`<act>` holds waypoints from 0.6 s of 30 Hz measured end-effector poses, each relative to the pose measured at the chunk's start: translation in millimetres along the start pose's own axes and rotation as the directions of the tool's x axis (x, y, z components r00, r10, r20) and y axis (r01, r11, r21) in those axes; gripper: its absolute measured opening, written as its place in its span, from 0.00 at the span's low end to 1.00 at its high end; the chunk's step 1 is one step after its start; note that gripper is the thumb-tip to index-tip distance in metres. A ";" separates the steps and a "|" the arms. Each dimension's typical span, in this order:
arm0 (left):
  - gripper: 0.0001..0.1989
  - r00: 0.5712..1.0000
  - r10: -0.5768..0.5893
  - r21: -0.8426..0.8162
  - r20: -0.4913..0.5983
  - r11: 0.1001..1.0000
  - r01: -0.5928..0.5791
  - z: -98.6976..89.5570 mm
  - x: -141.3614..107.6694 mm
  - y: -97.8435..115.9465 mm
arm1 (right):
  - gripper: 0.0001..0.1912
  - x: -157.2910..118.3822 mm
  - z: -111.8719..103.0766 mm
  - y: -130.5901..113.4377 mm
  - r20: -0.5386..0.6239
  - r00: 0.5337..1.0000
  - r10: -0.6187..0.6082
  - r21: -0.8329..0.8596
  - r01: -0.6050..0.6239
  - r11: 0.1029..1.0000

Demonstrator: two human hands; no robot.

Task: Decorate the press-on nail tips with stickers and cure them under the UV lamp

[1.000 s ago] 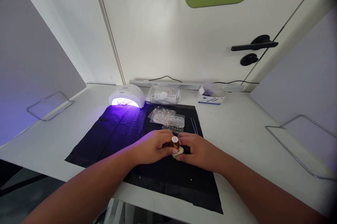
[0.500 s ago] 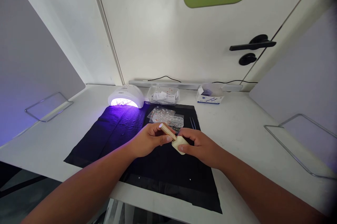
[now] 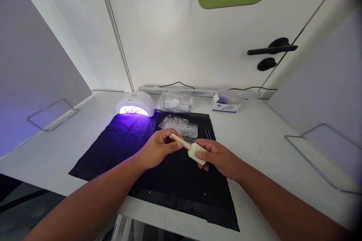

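A nail polish bottle (image 3: 195, 153) with a pale cream body and a ribbed gold cap (image 3: 180, 141) is held between both hands above the black mat. My left hand (image 3: 160, 146) pinches the gold cap between thumb and fingers. Around the cream body my right hand (image 3: 216, 156) is closed, its thumb on top. The bottle lies tilted, cap towards the upper left, and the cap meets the neck. Just beyond the hands are clear packs of small nail decorations (image 3: 189, 131) and a pair of tweezers (image 3: 207, 133).
A white nail lamp (image 3: 135, 102) glows purple at the mat's back left. Behind the mat (image 3: 181, 188) stand a clear plastic box (image 3: 175, 103) of papers and an alcohol pads box (image 3: 225, 107). Wire frames (image 3: 308, 154) flank the white table. Two tiny white bits lie near the mat's front.
The bottle has turned flatter, its cream body swinging slightly right and up with my right hand. My left hand keeps hold of the cap.
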State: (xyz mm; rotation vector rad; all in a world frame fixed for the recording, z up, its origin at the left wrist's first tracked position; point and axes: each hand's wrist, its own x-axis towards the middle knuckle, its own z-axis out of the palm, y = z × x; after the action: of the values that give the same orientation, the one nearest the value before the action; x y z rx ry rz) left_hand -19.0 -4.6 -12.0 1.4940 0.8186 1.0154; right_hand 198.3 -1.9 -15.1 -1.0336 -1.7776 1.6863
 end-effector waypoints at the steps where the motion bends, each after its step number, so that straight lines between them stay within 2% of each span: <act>1: 0.13 1.000 -0.001 0.004 -0.006 1.000 0.001 -0.5 0.2 0.1 | 0.17 0.3 -0.4 0.0 0.001 1.000 -0.002 -0.001 0.002 1.000; 13: 0.14 0.994 -0.018 -0.041 -0.105 0.999 0.014 -10.9 4.4 1.5 | 0.17 1.5 -2.7 -1.9 -0.011 1.000 0.013 0.008 -0.013 1.000; 18: 0.14 0.977 -0.024 -0.024 -0.212 1.000 0.020 -18.0 8.4 4.1 | 0.16 2.6 -4.5 -2.2 -0.039 0.999 0.015 -0.007 -0.015 1.000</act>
State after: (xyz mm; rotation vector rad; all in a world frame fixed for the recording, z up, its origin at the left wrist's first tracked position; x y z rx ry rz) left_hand -32.3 9.4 -5.9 1.3702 0.9698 1.1779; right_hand 199.7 3.0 -12.8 -1.0777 -1.7570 1.6587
